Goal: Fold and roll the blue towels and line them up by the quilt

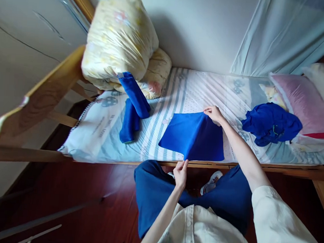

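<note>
A blue cloth (175, 131) lies spread on the bed in front of me, raised into a ridge along its middle. My left hand (180, 173) pinches the near end of that ridge at the bed's front edge. The far end is pinched by my right hand (213, 113), with the arm stretched across the bed. To the left are two rolled or folded blue cloths, one (134, 93) leaning against a quilt and resting partly on the other (129, 123). A crumpled heap of blue cloth (272, 123) sits to the right.
A folded yellow quilt (118, 37) stands at the bed's left end, near the wooden headboard (42, 91). Pink pillow (304, 102) and other bedding lie at the right. A pale curtain (284, 37) hangs behind. The wooden bed rail (286, 169) runs along the front.
</note>
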A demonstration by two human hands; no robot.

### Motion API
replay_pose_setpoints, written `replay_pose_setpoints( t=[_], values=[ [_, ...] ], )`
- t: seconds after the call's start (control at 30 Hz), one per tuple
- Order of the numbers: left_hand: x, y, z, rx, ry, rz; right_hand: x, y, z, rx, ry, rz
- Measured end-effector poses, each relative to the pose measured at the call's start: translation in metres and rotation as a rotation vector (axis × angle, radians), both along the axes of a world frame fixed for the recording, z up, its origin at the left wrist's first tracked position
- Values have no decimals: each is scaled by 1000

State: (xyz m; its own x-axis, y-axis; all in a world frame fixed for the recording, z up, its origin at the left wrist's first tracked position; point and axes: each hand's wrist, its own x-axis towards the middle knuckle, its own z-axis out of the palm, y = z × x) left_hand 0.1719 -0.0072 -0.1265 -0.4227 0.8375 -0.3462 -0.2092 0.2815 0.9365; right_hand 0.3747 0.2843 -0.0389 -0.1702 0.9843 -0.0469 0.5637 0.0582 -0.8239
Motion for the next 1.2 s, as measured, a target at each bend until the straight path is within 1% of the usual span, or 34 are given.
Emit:
replay_pose_setpoints(
  t=[0.07, 0.17, 0.23, 0.33, 0.53, 0.67, 0.8, 0.9, 1.0, 1.1, 1.2],
  values=[
    [-14, 9, 9, 58, 31, -22, 9, -17, 15, 14, 79, -44],
    [-32, 26, 28, 58, 38, -87, 23, -46, 36, 0, 212, -88],
    [-42, 39, 44, 58, 24, -152, 31, -65, 49, -23, 296, -104],
    [-55, 58, 72, 107, 5, -197, 45, -89, 65, -14, 399, -138],
    [-73, 90, 133, 200, 23, -158, 78, -123, 90, 36, 515, -236],
    [-78, 105, 172, 292, 28, -154, 96, -145, 106, 52, 532, -281],
    [-81, 114, 204, 363, 79, -194, 104, -164, 121, 58, 541, -316],
    [-85, 117, 221, 418, 148, -233, 106, -176, 130, 64, 552, -332],
    [-92, 116, 234, 443, 196, -268, 107, -188, 137, 73, 530, -322],
    [-99, 109, 242, 443, 251, -295, 107, -204, 141, 60, 504, -312],
    [-105, 98, 246, 414, 283, -342, 109, -222, 144, 34, 489, -305]
  ],
)
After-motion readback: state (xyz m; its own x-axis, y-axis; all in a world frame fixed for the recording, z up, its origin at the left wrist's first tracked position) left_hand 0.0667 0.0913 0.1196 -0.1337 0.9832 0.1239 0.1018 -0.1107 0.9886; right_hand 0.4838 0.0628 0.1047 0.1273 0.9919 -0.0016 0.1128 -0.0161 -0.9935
